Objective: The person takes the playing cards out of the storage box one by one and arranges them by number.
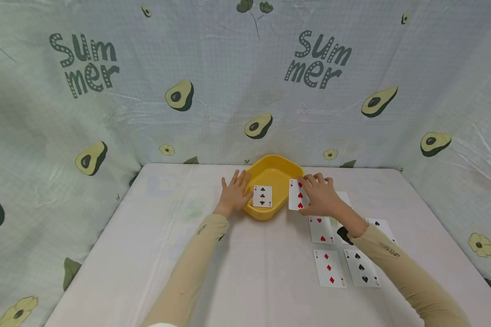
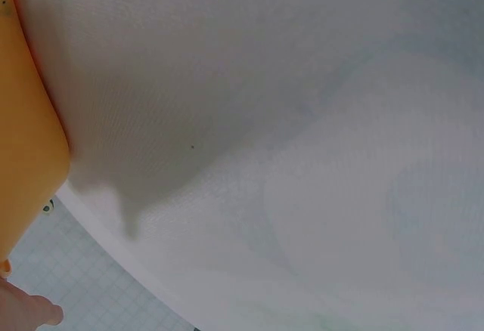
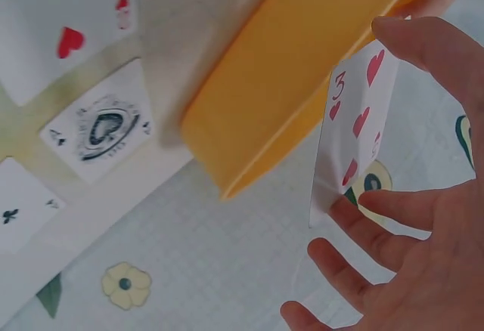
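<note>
My right hand (image 1: 322,198) pinches a three of hearts (image 1: 295,195) between thumb and fingers, beside the right rim of a yellow tray (image 1: 272,169). Seen from the right wrist, the card (image 3: 357,119) is held up on edge near the tray's wall (image 3: 234,81). A three of clubs (image 1: 263,196) lies face up inside the tray. On the tray's left side my left hand (image 1: 234,195) spreads straight fingers at the rim, holding no card. The left wrist view catches only a fingertip and the tray's outer wall (image 2: 26,134).
Right of the tray lie a two of hearts (image 1: 321,230), a three of diamonds (image 1: 329,269) and a three of spades (image 1: 361,269). My right forearm partly covers further cards, including a spade card (image 1: 379,225). The right wrist view shows an ace of spades (image 3: 106,128). A patterned cloth (image 1: 221,59) hangs behind.
</note>
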### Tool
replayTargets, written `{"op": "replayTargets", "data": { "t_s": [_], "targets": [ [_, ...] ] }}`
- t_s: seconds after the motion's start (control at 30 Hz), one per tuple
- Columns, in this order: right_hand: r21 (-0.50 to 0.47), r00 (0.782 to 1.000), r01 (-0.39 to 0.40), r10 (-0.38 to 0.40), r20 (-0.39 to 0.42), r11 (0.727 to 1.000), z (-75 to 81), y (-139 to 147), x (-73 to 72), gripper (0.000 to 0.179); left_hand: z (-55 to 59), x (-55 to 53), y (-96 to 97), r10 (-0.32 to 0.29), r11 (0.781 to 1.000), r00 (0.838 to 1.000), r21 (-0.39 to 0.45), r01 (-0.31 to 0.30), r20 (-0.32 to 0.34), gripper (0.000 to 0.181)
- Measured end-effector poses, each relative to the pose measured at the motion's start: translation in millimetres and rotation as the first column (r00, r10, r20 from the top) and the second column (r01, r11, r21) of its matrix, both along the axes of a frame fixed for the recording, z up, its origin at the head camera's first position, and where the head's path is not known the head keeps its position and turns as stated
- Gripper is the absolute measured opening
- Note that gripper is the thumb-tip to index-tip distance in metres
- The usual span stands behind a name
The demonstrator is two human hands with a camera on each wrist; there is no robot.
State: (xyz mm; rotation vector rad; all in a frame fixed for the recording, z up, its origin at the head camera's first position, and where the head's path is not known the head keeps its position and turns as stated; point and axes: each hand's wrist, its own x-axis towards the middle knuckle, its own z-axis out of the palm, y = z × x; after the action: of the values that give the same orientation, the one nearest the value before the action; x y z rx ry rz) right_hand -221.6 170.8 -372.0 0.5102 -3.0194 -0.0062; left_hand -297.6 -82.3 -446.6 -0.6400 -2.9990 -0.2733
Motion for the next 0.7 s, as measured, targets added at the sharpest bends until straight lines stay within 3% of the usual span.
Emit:
{"op": "replayTargets", "data": {
  "t_s": [0.27, 0.7],
  "targets": [
    [0.005, 1.0, -0.031, 0.031, -0.005, 1.0, -5.4, 21, 24.0, 0.094, -0.1, 1.2, 0.5, -0.005, 1.0, 1.0, 0.006, 0.005, -0.02, 0.063],
    [0.048, 0.998, -0.052, 0.054, -0.043, 0.997, -13.9, 51, 58.1, 0.091, -0.2, 1.0, 1.2, 0.006, 1.0, 1.0, -0.001, -0.006, 0.01, 0.063]
  ]
}}
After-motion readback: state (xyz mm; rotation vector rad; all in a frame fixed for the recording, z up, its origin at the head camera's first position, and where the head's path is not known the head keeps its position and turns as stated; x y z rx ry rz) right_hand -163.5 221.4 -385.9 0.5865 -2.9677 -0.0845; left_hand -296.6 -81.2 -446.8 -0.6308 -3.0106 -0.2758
